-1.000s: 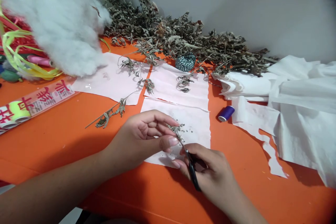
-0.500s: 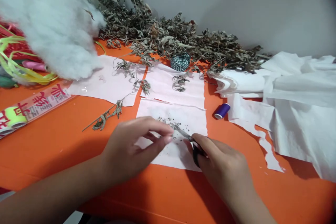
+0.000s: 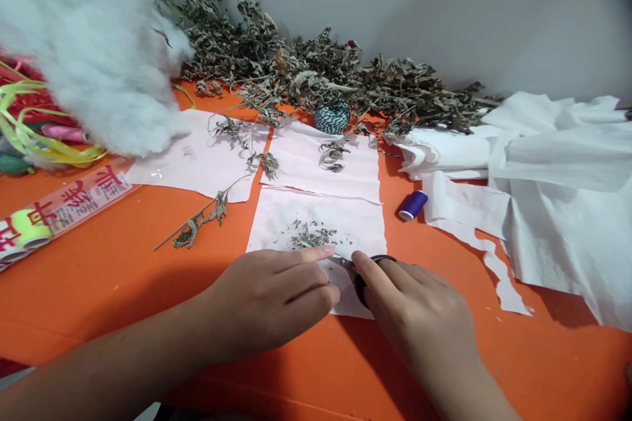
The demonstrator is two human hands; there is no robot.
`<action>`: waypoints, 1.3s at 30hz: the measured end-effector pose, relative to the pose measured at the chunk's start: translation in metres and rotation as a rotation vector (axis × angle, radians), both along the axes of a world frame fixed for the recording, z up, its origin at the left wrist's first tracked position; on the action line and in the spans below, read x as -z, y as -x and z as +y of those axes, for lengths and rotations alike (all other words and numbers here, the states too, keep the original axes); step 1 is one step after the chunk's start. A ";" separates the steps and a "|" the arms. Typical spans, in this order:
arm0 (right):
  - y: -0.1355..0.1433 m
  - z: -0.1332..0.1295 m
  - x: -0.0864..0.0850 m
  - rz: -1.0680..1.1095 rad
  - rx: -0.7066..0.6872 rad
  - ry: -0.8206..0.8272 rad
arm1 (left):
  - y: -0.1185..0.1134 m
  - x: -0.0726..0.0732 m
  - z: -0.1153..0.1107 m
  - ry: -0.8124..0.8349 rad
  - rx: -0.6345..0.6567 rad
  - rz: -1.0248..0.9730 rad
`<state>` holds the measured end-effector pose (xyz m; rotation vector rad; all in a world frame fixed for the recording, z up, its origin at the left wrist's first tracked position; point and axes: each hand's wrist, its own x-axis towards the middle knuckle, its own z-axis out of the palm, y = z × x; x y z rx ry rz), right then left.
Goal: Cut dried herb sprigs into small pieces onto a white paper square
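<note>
My right hand [image 3: 419, 309] grips black-handled scissors [image 3: 359, 284], their blades pointing left, low over a white cloth square [image 3: 363, 223]. On that square a little white fluff lies under a scatter of crumbled dry leaves [image 3: 313, 235]. Across from it, my left hand [image 3: 281, 296] holds nothing I can see. Its index finger is stretched out over the blades, with the other fingers loosely bent; whether it touches the metal I cannot tell. Part of the blades is hidden behind that finger. To the left lies a dried leafy sprig [image 3: 197, 220].
Dried leafy stalks [image 3: 276, 59] line the wall behind a ball of green-and-white twine [image 3: 332, 117]. White stuffing [image 3: 108, 72] heaps at the back left, near coloured ribbon [image 3: 29, 125] and a thread pack [image 3: 64, 204]. Rightward are a purple thread spool [image 3: 413, 205] and white cloth [image 3: 548, 210].
My left hand has turned from a loose pinch to a stretched index finger and come down over the blades. The scissors have dipped slightly, and the leaf crumbs lie closer together.
</note>
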<state>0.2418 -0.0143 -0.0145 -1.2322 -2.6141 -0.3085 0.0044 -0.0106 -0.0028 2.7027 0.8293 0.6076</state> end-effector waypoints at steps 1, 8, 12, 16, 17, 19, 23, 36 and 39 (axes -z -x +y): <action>0.000 0.000 0.000 0.009 0.001 0.000 | 0.000 0.002 0.000 0.032 -0.004 -0.029; -0.001 0.004 -0.004 0.024 0.022 0.011 | 0.002 0.005 0.003 0.160 -0.074 -0.067; -0.003 0.006 -0.004 0.022 0.043 0.007 | 0.004 0.004 0.004 0.150 -0.133 0.035; -0.006 0.006 -0.003 0.008 0.079 0.004 | 0.004 0.003 0.004 0.155 -0.199 -0.024; -0.006 0.006 -0.003 0.004 0.088 0.005 | 0.004 0.002 0.004 0.159 -0.207 -0.045; -0.007 0.006 -0.003 -0.001 0.095 -0.001 | 0.004 0.002 0.005 0.168 -0.237 -0.088; -0.008 0.006 -0.002 0.009 0.117 -0.010 | 0.005 0.001 0.006 0.193 -0.312 -0.195; 0.001 0.002 -0.004 0.257 0.171 0.117 | -0.001 -0.012 0.014 1.073 -0.661 -0.836; 0.007 -0.001 -0.006 0.368 0.127 0.272 | -0.002 -0.013 0.017 1.201 -0.670 -0.914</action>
